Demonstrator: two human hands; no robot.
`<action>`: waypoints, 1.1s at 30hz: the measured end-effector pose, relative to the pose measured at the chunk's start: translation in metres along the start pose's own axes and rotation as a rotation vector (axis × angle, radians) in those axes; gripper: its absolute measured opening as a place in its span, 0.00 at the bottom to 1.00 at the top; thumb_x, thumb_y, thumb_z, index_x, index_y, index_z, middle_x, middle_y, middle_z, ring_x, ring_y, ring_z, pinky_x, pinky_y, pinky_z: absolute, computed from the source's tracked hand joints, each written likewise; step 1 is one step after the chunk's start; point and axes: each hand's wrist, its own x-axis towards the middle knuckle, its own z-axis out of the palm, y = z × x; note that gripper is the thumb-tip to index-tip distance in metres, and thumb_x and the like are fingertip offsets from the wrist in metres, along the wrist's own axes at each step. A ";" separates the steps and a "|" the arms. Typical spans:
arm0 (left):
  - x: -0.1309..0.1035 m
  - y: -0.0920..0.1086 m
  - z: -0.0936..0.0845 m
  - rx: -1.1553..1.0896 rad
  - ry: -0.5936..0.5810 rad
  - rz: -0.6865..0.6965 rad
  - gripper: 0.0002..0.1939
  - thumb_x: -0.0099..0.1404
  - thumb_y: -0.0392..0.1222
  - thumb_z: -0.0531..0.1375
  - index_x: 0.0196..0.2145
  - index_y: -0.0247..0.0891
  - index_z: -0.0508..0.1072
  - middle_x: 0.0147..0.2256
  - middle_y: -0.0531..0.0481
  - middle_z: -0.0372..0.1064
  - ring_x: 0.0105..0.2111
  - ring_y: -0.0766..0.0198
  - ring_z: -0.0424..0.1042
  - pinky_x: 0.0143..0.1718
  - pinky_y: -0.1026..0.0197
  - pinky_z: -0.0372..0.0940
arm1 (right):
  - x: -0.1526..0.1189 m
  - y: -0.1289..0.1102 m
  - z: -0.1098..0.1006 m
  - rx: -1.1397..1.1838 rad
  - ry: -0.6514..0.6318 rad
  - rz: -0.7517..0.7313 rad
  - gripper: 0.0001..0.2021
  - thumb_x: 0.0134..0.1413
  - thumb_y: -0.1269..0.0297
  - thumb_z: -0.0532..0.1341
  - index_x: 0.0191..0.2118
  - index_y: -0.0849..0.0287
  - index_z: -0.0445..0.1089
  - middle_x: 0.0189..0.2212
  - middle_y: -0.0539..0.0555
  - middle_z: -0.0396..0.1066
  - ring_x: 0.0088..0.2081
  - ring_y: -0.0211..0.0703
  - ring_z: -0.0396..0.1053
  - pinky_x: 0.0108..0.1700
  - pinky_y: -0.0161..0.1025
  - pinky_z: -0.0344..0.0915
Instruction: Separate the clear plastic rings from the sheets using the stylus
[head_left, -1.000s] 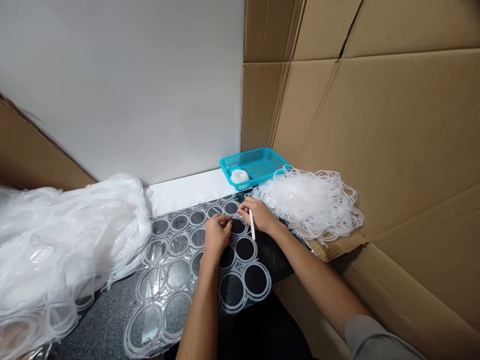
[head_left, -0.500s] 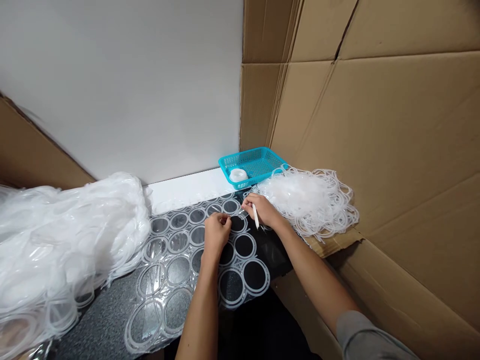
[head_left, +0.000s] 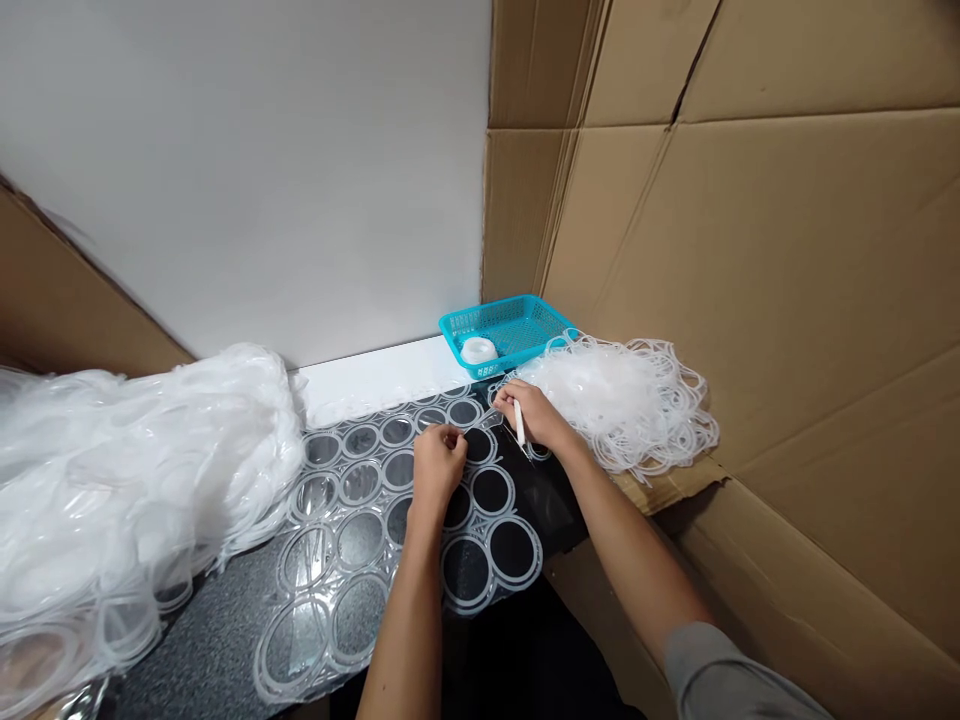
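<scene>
A clear sheet of joined translucent rings (head_left: 360, 538) lies over the dark speckled tabletop. My left hand (head_left: 439, 460) is closed at the sheet's upper right part, fingertips pinched together; what they hold is too small to make out. Just right of it, my right hand (head_left: 531, 412) is closed around a thin white pen-like tool (head_left: 519, 424), its lower end pointing down toward the black surface. A bit of clear material shows near the right fingertips.
A teal basket (head_left: 525, 350) with a white ring-shaped roll (head_left: 478, 350) stands at the back. Tangled white rings (head_left: 630, 400) lie at right, a large pile of ring sheets (head_left: 150, 470) at left. Cardboard walls (head_left: 787, 280) stand behind and right.
My right hand has moved slightly right, away from my left hand, and the white tool has turned a little more upright. My left hand stays nearly in place.
</scene>
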 end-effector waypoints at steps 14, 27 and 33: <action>0.001 -0.007 -0.004 -0.073 -0.050 0.004 0.09 0.60 0.33 0.61 0.36 0.34 0.82 0.32 0.47 0.75 0.30 0.62 0.73 0.39 0.59 0.69 | 0.001 -0.021 0.003 0.079 0.071 -0.072 0.11 0.66 0.60 0.60 0.31 0.56 0.71 0.31 0.53 0.72 0.33 0.43 0.70 0.39 0.39 0.66; -0.038 -0.024 -0.010 -0.047 -0.118 0.276 0.12 0.68 0.40 0.62 0.48 0.39 0.79 0.53 0.42 0.72 0.54 0.52 0.74 0.60 0.46 0.69 | -0.004 -0.032 0.009 -0.014 -0.131 0.070 0.05 0.64 0.64 0.66 0.36 0.57 0.77 0.26 0.49 0.74 0.28 0.39 0.68 0.34 0.35 0.59; -0.055 -0.028 0.000 0.040 -0.038 0.382 0.13 0.73 0.38 0.58 0.52 0.40 0.78 0.57 0.40 0.71 0.58 0.49 0.70 0.61 0.42 0.69 | -0.004 -0.035 0.004 -0.103 -0.090 0.110 0.06 0.65 0.64 0.65 0.36 0.55 0.78 0.28 0.50 0.77 0.29 0.40 0.70 0.35 0.35 0.59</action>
